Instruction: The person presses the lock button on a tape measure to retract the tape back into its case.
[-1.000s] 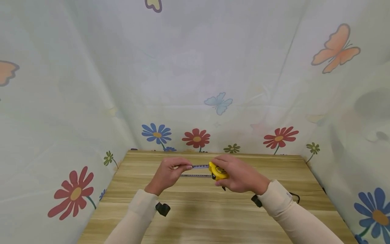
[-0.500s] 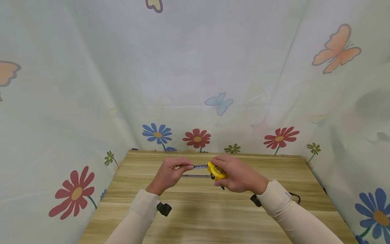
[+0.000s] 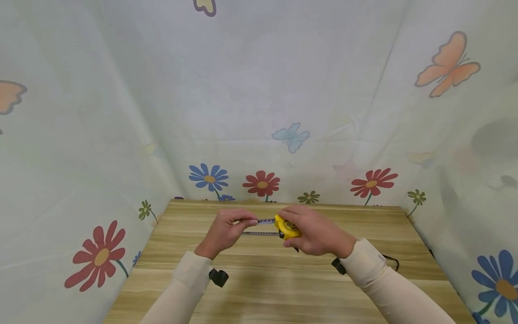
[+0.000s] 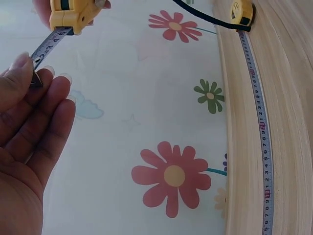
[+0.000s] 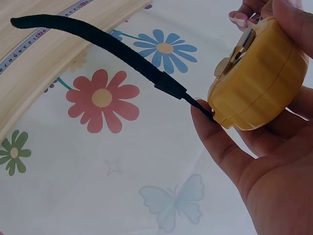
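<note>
My right hand (image 3: 319, 231) grips a yellow tape measure (image 3: 286, 227) above the wooden table. With thumb and index finger, my left hand (image 3: 226, 229) pinches the metal end of its blade (image 4: 50, 44); a short length shows between the hands. In the left wrist view the other left fingers are extended. A black wrist strap (image 5: 117, 46) hangs from the held case. Another tape measure (image 4: 242, 12) lies on the table, its drawn-out blade (image 4: 262, 127) running along the wood. In the head view that second case is hidden behind the right hand and held case.
The wooden table (image 3: 259, 279) ends at a cloth backdrop (image 3: 259, 90) printed with flowers and butterflies, which also rises on both sides. Small black devices (image 3: 219, 277) sit at the wrists, and a thin black loop (image 3: 392, 261) shows by the right sleeve.
Both hands have drawn slightly closer together, my right going a little left and my left a little right. The blade showing between them is a bit shorter.
</note>
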